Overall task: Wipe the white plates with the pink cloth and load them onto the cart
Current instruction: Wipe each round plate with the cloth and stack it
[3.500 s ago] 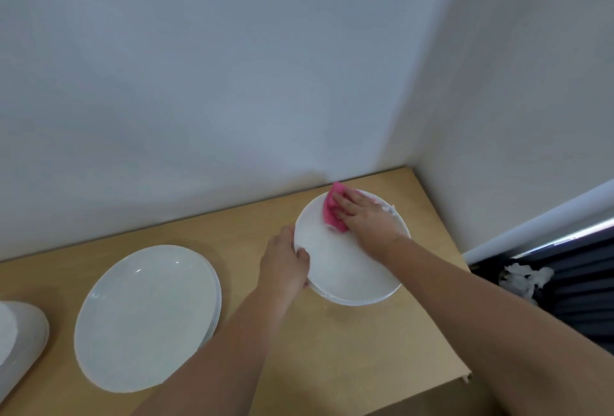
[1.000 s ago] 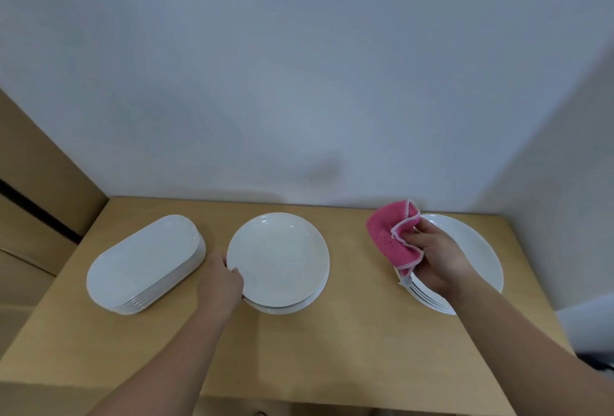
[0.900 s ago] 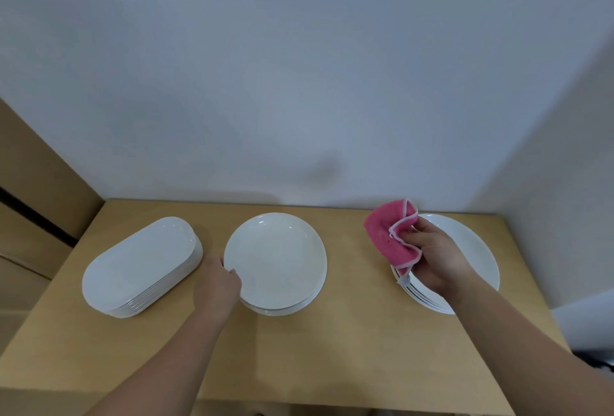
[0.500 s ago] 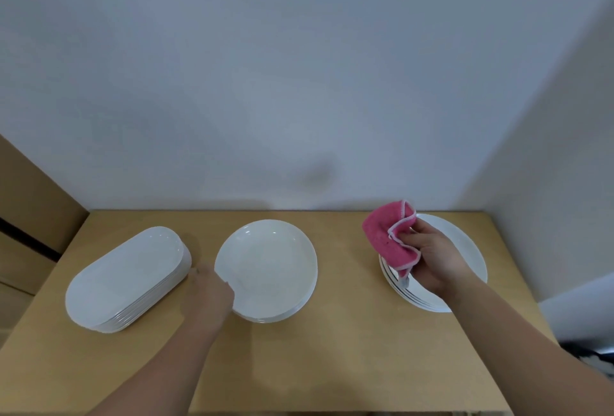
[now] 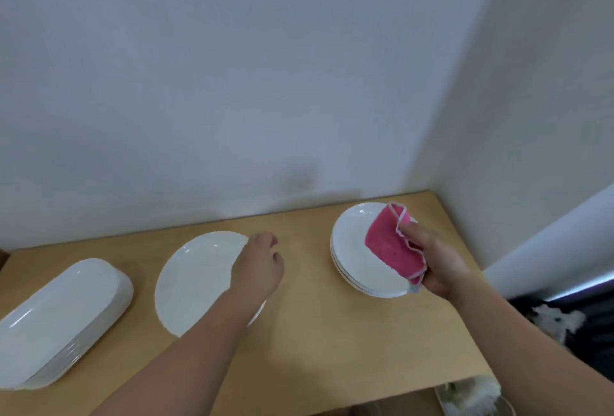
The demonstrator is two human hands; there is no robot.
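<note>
We hold the pink cloth (image 5: 392, 249) in our right hand (image 5: 438, 266). The fingers and thumb pinch it at its right side. The cloth is bunched up, with a pale edge. Its long side runs from far to near, and its flat pink side points left. It hangs in the air over the right part of the pile of round plates (image 5: 355, 249), at the far right of the table (image 5: 332, 332). We cannot tell if the cloth touches the top plate.

Our left hand (image 5: 259, 269) hangs over the right edge of the middle round plate (image 5: 196, 282). Its fingers are loosely bent and point far and right. It holds nothing. We cannot tell if it touches the plate.

We count three groups of white plates in a row on the table. On the right is the pile of round plates, and we can see about three rims there. In the middle is the one round plate on top; what is under it is hidden. On the left is a pile of long plates (image 5: 63, 312) with round ends. Their long side runs from near left to far right. The rims sit too close for us to count.

All the plates lie flat, face up. The three groups are apart from each other. A white wall (image 5: 232, 83) stands behind the table. Some white crumpled stuff (image 5: 558, 319) sits low down past the right end of the table.
</note>
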